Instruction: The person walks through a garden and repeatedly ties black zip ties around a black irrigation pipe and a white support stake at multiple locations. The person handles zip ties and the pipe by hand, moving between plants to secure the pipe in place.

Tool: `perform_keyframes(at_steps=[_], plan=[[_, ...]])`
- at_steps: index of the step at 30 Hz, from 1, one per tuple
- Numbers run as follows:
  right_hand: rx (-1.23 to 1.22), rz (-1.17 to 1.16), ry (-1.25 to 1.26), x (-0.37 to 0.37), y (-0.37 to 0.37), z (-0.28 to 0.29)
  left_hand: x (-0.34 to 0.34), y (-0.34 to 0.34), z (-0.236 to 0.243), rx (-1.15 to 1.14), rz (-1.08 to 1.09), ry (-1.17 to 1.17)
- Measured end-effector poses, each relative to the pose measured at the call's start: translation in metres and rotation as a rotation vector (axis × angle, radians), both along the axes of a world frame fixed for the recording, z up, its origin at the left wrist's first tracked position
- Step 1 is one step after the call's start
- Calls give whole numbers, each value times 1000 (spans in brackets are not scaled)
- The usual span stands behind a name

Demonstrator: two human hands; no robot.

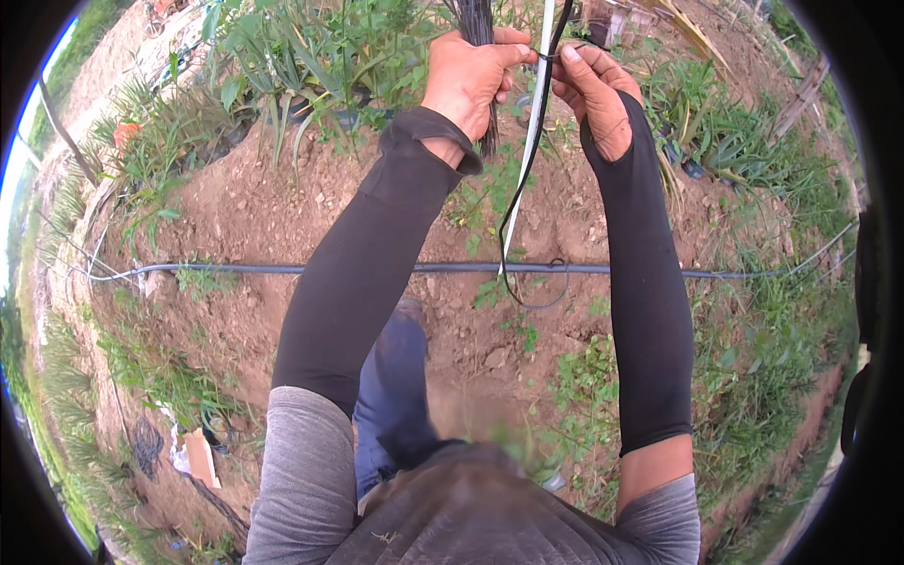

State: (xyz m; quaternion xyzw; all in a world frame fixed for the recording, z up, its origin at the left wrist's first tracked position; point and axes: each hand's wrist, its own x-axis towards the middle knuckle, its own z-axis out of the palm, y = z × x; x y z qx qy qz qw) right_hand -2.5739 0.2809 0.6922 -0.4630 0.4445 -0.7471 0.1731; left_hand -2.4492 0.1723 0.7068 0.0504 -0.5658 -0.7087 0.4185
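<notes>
My left hand (471, 83) is closed around a bundle of thin dark wires (474, 21), whose lower ends show below the palm. Its fingertips reach the white pole (538, 113). On the other side, my right hand (601, 92) pinches a thin dark tie wire (544, 56) that crosses the pole and a black thin tube (527, 174). That tube runs down along the pole and curls into a loose loop near the ground. Whether the wire goes fully around both cannot be made out.
A dark hose (377, 268) lies across the bare soil, passing beneath my forearms. Leafy plants (311, 61) stand ahead on the left, more (716, 127) on the right. A piece of cardboard (200, 459) lies at lower left. My blue-trousered leg (395, 386) is below.
</notes>
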Motion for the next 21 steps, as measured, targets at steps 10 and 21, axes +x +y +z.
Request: perform_keyframes(at_steps=[10, 21], plan=[[-18, 248, -16, 12, 7, 14, -24, -7, -13, 157, -160, 94], [226, 169, 72, -25, 0, 19, -28, 5, -16, 406, -211, -34]])
